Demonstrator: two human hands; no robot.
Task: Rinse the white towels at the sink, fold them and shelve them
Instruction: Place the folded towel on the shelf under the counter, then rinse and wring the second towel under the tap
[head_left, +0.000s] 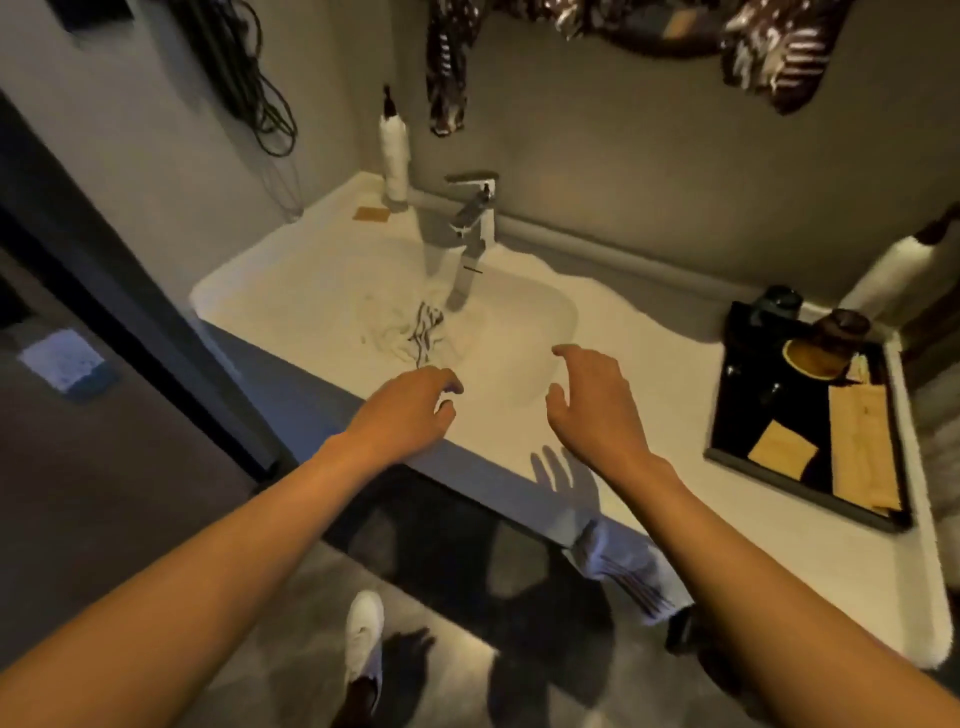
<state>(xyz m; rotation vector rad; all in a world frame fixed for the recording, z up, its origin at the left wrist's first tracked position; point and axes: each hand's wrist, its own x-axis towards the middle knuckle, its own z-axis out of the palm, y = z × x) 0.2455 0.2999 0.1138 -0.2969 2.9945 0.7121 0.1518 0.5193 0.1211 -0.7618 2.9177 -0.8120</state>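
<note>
White towel (402, 332), crumpled with dark stripes, lies in the sink (524, 312) basin just below the tap (475, 228). From the head view I see my left hand (410, 410) and right hand (592, 405) hovering over the table's (675, 364) front edge, fingers loosely spread and slightly curled, holding nothing. A dark tray (737, 441) sits at right.

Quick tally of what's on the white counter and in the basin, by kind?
Crumpled white towel with dark stripes in the basin: 1
Chrome faucet: 1
White bottles with dark tops: 2
Black rectangular tray: 1
Bare hands, empty: 2
Total: 7
</note>
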